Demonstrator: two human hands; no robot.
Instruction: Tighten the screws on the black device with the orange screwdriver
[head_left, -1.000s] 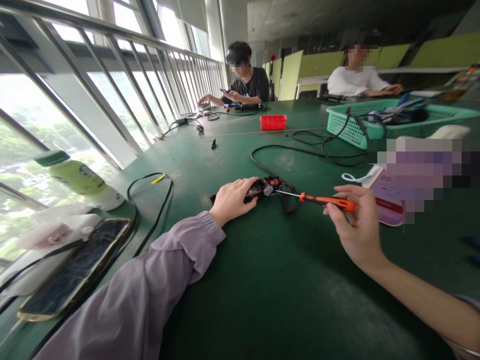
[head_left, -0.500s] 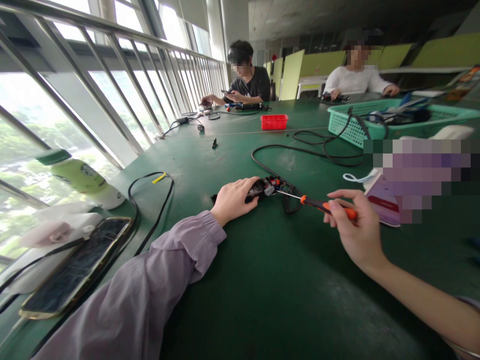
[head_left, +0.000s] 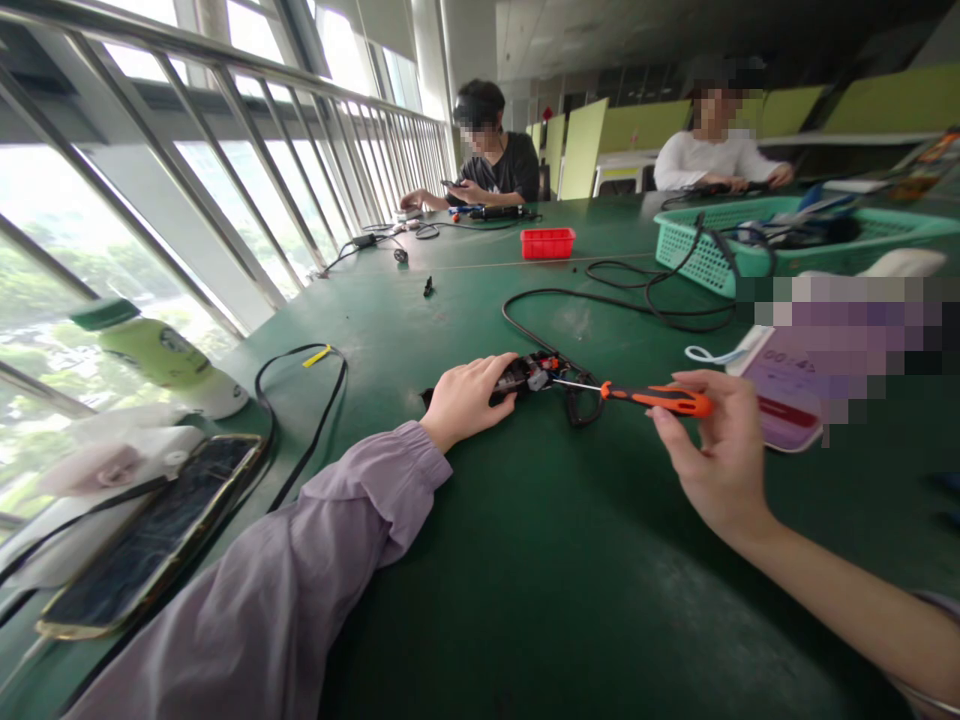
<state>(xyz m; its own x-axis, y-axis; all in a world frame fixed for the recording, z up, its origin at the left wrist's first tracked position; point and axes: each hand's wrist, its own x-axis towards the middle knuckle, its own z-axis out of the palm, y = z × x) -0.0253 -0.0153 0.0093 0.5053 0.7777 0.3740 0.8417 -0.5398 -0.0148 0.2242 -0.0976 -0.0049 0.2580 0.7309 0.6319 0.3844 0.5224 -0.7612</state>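
My left hand [head_left: 471,398] is closed over a black corded device [head_left: 517,380], pressing it against the green table. Inner parts of the device show at its right end: a grey block, orange-red pieces and thin wires. My right hand [head_left: 716,450] holds an orange-and-black screwdriver [head_left: 652,398] by the rear of its handle, between thumb and fingers. The shaft points left, and its tip meets the device's right end beside the grey block. What exactly the tip touches is too small to tell. A black cable [head_left: 517,310] runs from the device toward the back right.
A green basket [head_left: 697,250] with tools and a lit phone [head_left: 787,400] are at right. Farther back lie a red tray [head_left: 547,244] and a small black part [head_left: 428,287]. At left are a bottle [head_left: 165,360], a dark phone [head_left: 157,530] and a strap. Two people sit across.
My right hand's fingers have shifted back and opened a little around the screwdriver handle, which has turned about its axis. My left hand and the device have stayed put.
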